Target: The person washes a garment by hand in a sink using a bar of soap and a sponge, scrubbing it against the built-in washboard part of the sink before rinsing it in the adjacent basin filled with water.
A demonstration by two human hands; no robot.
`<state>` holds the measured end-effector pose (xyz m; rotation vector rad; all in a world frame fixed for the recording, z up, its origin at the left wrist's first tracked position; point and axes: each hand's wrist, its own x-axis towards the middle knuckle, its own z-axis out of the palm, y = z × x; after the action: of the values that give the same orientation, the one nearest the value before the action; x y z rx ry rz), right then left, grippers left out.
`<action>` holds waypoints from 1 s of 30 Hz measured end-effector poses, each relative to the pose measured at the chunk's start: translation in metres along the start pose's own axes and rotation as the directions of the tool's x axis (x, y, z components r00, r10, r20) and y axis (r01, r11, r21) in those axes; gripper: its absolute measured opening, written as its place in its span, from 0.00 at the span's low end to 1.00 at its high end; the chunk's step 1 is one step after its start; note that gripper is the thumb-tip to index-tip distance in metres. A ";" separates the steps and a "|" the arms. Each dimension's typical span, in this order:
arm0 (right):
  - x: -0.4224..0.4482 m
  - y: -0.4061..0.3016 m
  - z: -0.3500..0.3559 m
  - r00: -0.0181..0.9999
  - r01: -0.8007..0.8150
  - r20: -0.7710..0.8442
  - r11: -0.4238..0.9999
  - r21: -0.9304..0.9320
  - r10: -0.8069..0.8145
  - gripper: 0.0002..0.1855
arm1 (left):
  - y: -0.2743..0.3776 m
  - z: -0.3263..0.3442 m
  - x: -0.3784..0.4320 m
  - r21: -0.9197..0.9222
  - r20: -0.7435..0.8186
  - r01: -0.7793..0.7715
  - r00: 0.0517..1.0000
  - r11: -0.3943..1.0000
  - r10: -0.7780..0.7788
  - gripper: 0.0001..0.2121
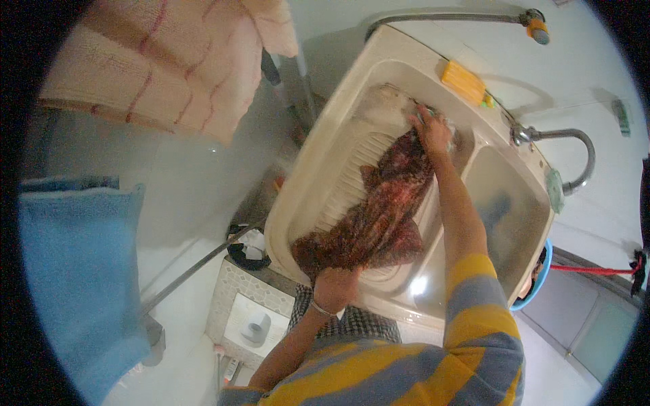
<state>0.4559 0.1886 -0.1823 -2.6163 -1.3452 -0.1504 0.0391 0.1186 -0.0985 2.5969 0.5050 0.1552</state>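
A wet, dark red-brown cloth lies stretched along the ribbed washboard part of a beige laundry sink. At the near end of the cloth, my left hand grips its edge by the sink's front rim. My right hand rests at the far end of the cloth, with something small and pale green partly showing under and beside the fingers; what it is cannot be told. Some foam or murky water is around the cloth's far end.
An orange-yellow soap bar or block lies on the back ledge. Right of the washboard is a second basin below a curved metal faucet. A blue bucket stands at right. A pink towel and blue towel hang at left.
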 end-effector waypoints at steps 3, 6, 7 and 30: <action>-0.049 -0.072 -0.016 0.959 0.166 0.198 0.968 0.188 -0.203 0.21 | -0.009 0.003 -0.008 -0.064 -0.164 0.005 0.986 0.998 -0.015 0.15; -0.155 -0.151 -0.059 0.842 0.395 0.269 0.873 0.284 -0.468 0.21 | -0.008 0.003 -0.018 -0.008 -0.034 0.088 0.996 0.996 -0.088 0.13; -0.158 -0.144 -0.051 0.849 0.405 0.243 0.873 0.273 -0.470 0.21 | -0.008 0.001 -0.014 0.058 0.115 0.104 0.987 0.993 -0.110 0.13; -0.015 -0.020 -0.032 0.923 0.153 0.322 0.968 0.199 -0.212 0.13 | -0.003 -0.010 -0.002 -0.148 -0.162 0.168 0.968 0.975 -0.192 0.19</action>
<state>0.4310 0.1815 -0.1516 -2.4461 -1.6307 0.3951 0.0343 0.1249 -0.0909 2.4044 0.7644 0.3467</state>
